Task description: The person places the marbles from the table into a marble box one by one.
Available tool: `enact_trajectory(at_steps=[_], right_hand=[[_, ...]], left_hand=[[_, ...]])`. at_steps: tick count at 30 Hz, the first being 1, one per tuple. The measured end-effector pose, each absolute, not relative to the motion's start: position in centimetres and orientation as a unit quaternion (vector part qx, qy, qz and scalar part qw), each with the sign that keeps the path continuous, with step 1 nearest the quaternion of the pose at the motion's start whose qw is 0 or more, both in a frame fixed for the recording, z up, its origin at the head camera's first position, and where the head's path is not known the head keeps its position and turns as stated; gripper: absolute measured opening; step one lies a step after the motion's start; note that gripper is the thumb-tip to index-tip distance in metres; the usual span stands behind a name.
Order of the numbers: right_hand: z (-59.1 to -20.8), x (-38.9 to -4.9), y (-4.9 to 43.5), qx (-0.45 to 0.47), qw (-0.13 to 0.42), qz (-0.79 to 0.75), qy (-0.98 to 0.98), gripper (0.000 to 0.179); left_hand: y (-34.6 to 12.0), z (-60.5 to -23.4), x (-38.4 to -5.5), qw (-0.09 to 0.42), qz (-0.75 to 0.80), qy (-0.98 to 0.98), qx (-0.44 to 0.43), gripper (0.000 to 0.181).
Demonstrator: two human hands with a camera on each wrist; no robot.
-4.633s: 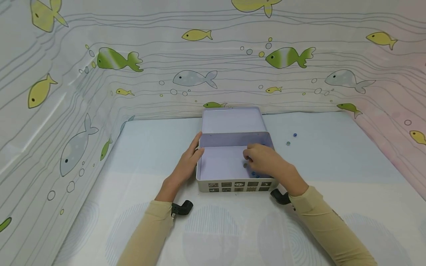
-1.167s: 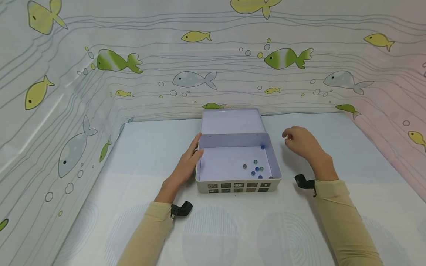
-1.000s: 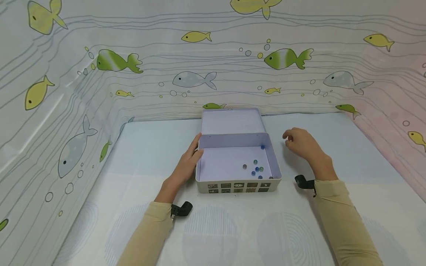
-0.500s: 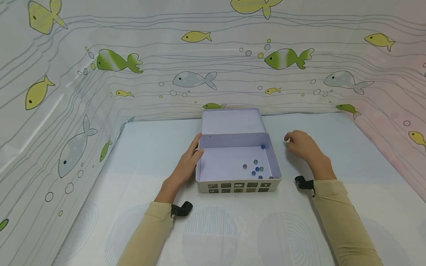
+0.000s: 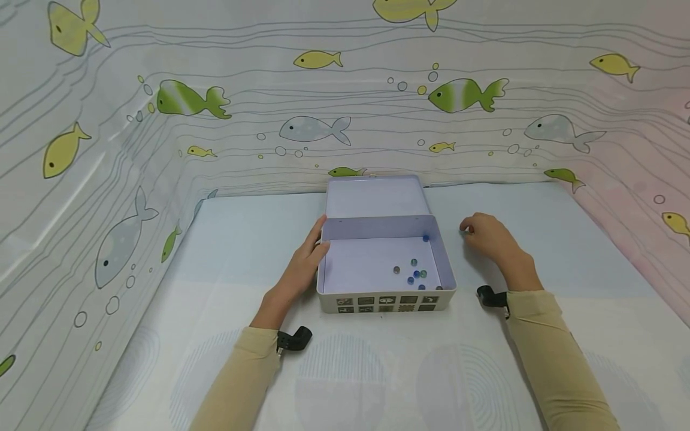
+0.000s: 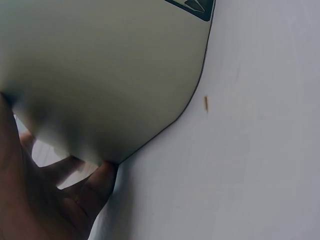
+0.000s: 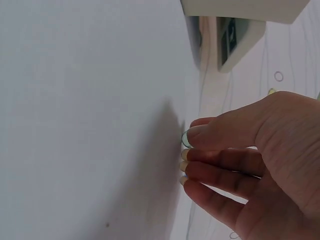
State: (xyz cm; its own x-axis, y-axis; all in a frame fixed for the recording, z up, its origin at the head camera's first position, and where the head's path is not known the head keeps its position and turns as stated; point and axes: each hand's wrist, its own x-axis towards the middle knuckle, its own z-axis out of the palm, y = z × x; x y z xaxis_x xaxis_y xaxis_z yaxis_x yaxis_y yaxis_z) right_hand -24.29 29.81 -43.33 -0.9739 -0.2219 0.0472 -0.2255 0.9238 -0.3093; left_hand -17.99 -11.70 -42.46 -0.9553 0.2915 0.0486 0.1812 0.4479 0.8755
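A pale tin box [image 5: 356, 263] stands with its lid [image 5: 377, 196] raised at the back. My left hand [image 5: 296, 272] grips the box's left side, thumb at the rim; in the left wrist view its fingers reach around the box's lower corner. Inside, toward the right, lie several glass marbles, among them a grey one [image 5: 396, 270], a green one [image 5: 414, 262] and a blue one [image 5: 426, 238]. Right of the box, my right hand [image 5: 493, 242] is low over the table. Its thumb and forefinger pinch a clear greenish marble [image 7: 185, 140]; a speck of blue shows by the other fingertips.
The table [image 5: 237, 239] has a pale blue and white cover. Behind it rises a curtain [image 5: 383, 78] printed with fish and wavy lines. Black cameras are strapped to both wrists, the left [image 5: 295, 339] and the right [image 5: 492, 297].
From over the box, my right hand has moved right to the table, sunk slightly and closed thumb and forefinger on a marble. My left hand and the box have stayed put.
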Motion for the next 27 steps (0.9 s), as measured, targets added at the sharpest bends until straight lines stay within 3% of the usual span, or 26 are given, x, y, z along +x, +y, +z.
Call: enact_trajectory(at_steps=[8,27], right_hand=[[-43.7,-24.4,30.1,0.122,0.006,0.157,-0.98,0.027],[-44.0,-24.3,29.2,0.125,-0.006,0.153,-0.98,0.025]], left_hand=[[-12.1,-45.7,-19.9,0.041,0.511,0.847,0.14,0.058],[-12.4,-45.8,-19.8,0.029,0.508,0.848,0.146,0.056]])
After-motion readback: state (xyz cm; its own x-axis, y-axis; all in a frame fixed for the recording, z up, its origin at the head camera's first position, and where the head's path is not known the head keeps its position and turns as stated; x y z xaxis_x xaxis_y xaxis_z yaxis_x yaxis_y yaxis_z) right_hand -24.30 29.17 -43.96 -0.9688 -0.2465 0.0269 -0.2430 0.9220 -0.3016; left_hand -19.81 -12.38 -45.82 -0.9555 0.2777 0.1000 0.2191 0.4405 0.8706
